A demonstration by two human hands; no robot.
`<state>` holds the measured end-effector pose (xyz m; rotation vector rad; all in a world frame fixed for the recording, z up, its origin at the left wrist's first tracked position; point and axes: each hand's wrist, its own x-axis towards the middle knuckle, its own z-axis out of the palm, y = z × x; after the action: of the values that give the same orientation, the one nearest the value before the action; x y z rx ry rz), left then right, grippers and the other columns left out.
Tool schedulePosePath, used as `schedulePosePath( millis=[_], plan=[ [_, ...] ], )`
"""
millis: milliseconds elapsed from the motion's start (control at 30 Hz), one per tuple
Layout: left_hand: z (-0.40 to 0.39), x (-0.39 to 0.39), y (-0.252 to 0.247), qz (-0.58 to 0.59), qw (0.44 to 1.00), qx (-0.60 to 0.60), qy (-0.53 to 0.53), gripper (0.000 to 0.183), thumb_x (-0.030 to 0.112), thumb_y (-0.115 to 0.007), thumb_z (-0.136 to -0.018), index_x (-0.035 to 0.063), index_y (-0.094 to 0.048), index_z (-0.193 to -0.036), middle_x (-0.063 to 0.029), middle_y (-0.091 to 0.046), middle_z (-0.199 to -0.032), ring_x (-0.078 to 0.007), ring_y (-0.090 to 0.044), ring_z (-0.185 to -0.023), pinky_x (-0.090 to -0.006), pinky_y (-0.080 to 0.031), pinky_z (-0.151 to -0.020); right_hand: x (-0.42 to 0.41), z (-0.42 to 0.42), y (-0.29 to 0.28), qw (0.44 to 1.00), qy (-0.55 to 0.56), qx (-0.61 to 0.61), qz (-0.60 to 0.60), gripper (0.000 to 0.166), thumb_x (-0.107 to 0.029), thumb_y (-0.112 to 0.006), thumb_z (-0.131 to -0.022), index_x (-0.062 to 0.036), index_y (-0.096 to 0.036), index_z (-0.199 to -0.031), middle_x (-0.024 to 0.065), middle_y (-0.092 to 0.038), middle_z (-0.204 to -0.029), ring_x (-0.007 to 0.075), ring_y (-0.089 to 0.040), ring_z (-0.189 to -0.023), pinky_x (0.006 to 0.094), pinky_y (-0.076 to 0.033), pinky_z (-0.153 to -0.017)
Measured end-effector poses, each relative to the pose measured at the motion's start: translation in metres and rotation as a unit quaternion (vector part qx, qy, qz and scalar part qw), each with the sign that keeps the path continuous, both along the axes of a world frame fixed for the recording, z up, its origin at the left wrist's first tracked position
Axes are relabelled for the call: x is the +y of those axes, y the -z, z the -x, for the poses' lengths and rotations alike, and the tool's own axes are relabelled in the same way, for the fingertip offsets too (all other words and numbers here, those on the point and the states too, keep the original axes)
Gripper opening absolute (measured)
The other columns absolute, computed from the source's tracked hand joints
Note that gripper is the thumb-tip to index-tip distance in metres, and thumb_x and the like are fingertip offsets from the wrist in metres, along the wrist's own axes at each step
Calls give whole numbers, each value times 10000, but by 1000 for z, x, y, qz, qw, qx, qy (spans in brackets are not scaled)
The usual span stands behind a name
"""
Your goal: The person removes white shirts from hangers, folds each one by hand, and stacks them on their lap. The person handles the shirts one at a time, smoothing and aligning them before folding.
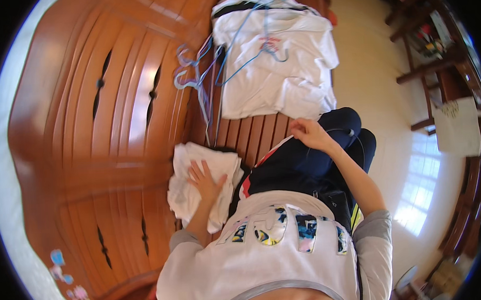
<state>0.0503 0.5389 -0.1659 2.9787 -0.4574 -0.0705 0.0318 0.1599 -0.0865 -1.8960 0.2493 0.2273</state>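
My left hand (pixel 205 183) lies flat with spread fingers on a stack of folded white cloth (pixel 186 160), which rests on the slatted wooden bench seat (pixel 246 137) against its backrest. Above my knees hovers my right hand (pixel 309 134), fingers loosely curled, with no object visible in it. Just beyond that hand a white T-shirt (pixel 257 85) with red print is spread across the seat. A blue clothes hanger (pixel 241 67) lies on top of the shirt. More pale blue and purple hangers (pixel 197 79) lean beside it, close to the backrest.
The high carved wooden backrest (pixel 121 99) borders the left side. On the right are a pale tiled floor (pixel 383 103) and dark wooden furniture (pixel 422 69) with a hanging cloth (pixel 459 128). A black bag (pixel 332 206) sits at my hip, and a cable crosses my knees.
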Motion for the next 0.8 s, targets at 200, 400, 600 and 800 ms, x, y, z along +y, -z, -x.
schedulePosePath(
  millis=[200,400,600,800],
  plan=[
    [-17,-19,-4,-46,990,135,-11,916,364,-647,-657,19,-125,-1326,-276,-11,-1360,-439,-17,-1254,-664,-82,-895,-43,37,-31,981,152,-17,-120,174,-91,-520,-816,24,-544,-945,83,-606,-795,133,-580,-716,235,-455,-652],
    [-122,-145,-35,258,926,103,256,606,32,-589,-690,-38,-290,-1212,-259,-256,-1248,-406,-296,-1144,-395,-258,-963,-90,61,-54,909,385,-1,-161,166,-80,-507,-827,16,-545,-957,79,-597,-812,120,-556,-690,228,-454,-646],
    [-256,-296,48,256,940,-44,219,579,71,-566,-691,-42,-321,-1203,-261,-387,-1167,-388,-370,-1094,-416,-317,-927,-105,63,-37,901,412,28,-131,162,-74,-502,-825,22,-541,-949,76,-591,-796,112,-554,-693,221,-453,-639],
    [-296,-322,40,342,916,186,90,218,147,-554,-789,-11,-592,-934,-117,-607,-792,-166,-562,-721,-259,-430,-644,-121,72,-19,880,443,43,-166,160,-63,-492,-830,27,-532,-956,81,-584,-801,120,-548,-673,226,-462,-606]
  ],
)
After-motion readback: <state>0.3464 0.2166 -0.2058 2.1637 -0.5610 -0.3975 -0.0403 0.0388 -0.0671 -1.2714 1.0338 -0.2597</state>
